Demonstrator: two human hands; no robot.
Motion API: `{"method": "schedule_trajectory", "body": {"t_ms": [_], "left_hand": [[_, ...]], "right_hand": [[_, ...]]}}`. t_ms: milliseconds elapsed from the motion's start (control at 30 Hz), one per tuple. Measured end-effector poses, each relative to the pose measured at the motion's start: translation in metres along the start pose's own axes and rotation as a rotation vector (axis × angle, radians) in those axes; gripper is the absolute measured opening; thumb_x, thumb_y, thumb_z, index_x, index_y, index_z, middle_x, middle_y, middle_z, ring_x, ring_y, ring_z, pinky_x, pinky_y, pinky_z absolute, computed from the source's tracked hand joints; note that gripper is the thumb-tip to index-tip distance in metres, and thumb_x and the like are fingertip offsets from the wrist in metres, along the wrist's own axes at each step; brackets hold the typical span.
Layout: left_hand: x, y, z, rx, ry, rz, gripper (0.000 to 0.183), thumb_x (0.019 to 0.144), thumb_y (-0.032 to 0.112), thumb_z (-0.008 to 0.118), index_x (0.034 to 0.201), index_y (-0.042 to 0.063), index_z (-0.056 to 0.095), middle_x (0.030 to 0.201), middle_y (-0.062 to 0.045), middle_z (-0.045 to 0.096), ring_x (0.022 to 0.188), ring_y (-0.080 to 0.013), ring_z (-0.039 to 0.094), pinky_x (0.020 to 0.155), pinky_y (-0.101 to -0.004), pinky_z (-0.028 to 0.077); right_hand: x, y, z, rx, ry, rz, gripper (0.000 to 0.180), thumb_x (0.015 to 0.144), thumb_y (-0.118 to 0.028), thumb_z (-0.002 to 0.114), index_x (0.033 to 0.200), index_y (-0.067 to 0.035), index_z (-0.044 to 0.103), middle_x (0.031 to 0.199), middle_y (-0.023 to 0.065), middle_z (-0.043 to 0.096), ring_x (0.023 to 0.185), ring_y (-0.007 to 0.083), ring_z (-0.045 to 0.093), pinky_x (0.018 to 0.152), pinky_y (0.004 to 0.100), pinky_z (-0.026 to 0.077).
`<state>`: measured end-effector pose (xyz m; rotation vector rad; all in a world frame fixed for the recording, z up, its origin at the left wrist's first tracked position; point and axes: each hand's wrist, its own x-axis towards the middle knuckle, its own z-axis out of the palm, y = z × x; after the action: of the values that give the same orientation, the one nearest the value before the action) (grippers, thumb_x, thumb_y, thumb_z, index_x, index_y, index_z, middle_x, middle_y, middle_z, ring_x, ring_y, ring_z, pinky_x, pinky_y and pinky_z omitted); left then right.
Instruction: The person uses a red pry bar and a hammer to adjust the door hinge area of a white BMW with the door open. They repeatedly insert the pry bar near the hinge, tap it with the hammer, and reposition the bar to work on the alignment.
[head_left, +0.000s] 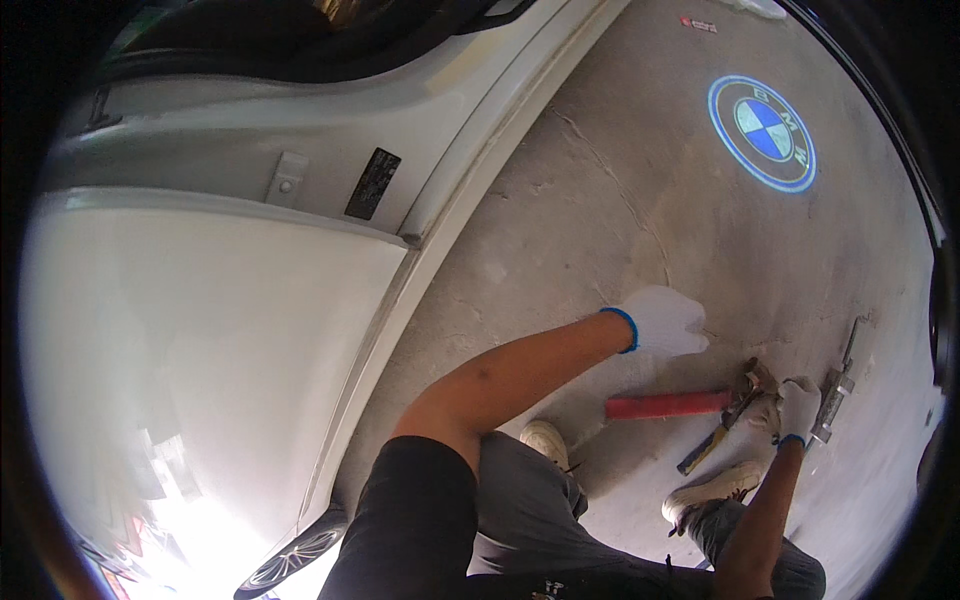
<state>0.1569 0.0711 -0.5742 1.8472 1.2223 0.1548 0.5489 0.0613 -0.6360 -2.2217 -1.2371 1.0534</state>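
My left hand (665, 321), in a white knit glove with a blue cuff, hangs above the concrete floor. Its fingers point right and look partly curled; no object shows in it, though the palm side is hidden. Low on the right, my right hand (799, 406), gloved alike, reaches down beside a metal slide hammer (831, 405) with a hooked rod. Whether its fingers grip anything is hidden. Just left of it lie a hammer (705, 448) with a black and yellow handle and a long red tool or bar (667, 405). Their heads overlap near a crumpled brownish thing (766, 416).
A white car body fills the left, with its door sill (480, 176), rear door panel (210, 315) and wheel (296, 551). A projected BMW logo (762, 133) shines on the cracked floor (570, 225). My shoes (709, 491) stand close to the tools. A dark edge (885, 112) curves along the right.
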Motion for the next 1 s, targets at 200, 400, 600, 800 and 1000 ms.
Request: {"method": "schedule_trajectory", "body": {"t_ms": [200, 400, 600, 800, 1000], "left_hand": [[-0.001, 0.022, 0.005, 0.001, 0.114, 0.123, 0.053, 0.088, 0.051, 0.062, 0.114, 0.005, 0.066, 0.103, -0.022, 0.070, 0.099, -0.0417, 0.066, 0.088, -0.0475, 0.051], [-0.030, 0.070, -0.035, -0.309, 0.112, 0.061, 0.044, 0.089, 0.041, 0.068, 0.105, 0.000, 0.067, 0.094, -0.019, 0.071, 0.089, -0.0341, 0.069, 0.080, -0.0405, 0.054], [-0.060, 0.028, -0.050, -0.330, 0.228, -0.039, 0.036, 0.093, 0.032, 0.068, 0.107, -0.001, 0.069, 0.095, -0.013, 0.072, 0.083, -0.0212, 0.067, 0.078, -0.0360, 0.053], [-0.112, 0.022, -0.082, -0.790, -0.017, 0.114, 0.040, 0.089, 0.029, 0.073, 0.115, -0.002, 0.069, 0.100, -0.006, 0.070, 0.090, -0.0152, 0.062, 0.081, -0.0315, 0.052], [-0.133, 0.006, -0.105, -0.262, 0.124, -0.316, 0.045, 0.087, 0.030, 0.073, 0.116, -0.004, 0.066, 0.097, -0.016, 0.070, 0.088, -0.0221, 0.066, 0.078, -0.0367, 0.054]], "right_hand": [[-0.098, -0.146, 0.033, 0.543, -0.246, -0.156, 0.009, 0.076, -0.002, 0.062, 0.084, -0.001, 0.066, 0.068, 0.0025, 0.059, 0.058, 0.0095, 0.052, 0.054, 0.0246, 0.042], [-0.111, -0.220, 0.041, 0.953, -0.535, -0.352, 0.016, 0.076, -0.003, 0.063, 0.091, 0.002, 0.066, 0.072, 0.0035, 0.059, 0.058, 0.0106, 0.052, 0.056, 0.0283, 0.047], [-0.104, -0.247, 0.073, 0.560, -0.241, -0.601, 0.055, 0.091, -0.015, 0.066, 0.139, 0.004, 0.048, 0.128, 0.0140, 0.062, 0.111, 0.0191, 0.062, 0.095, 0.0332, 0.051], [-0.067, -0.200, 0.128, 0.571, -0.896, -0.412, 0.049, 0.090, -0.017, 0.068, 0.133, 0.003, 0.056, 0.122, 0.0121, 0.065, 0.105, 0.0183, 0.064, 0.092, 0.0315, 0.051], [-0.121, -0.232, 0.125, 0.268, -0.988, -0.402, 0.046, 0.086, -0.028, 0.074, 0.118, 0.004, 0.066, 0.104, 0.0095, 0.069, 0.095, 0.0182, 0.065, 0.084, 0.0322, 0.053]]}}
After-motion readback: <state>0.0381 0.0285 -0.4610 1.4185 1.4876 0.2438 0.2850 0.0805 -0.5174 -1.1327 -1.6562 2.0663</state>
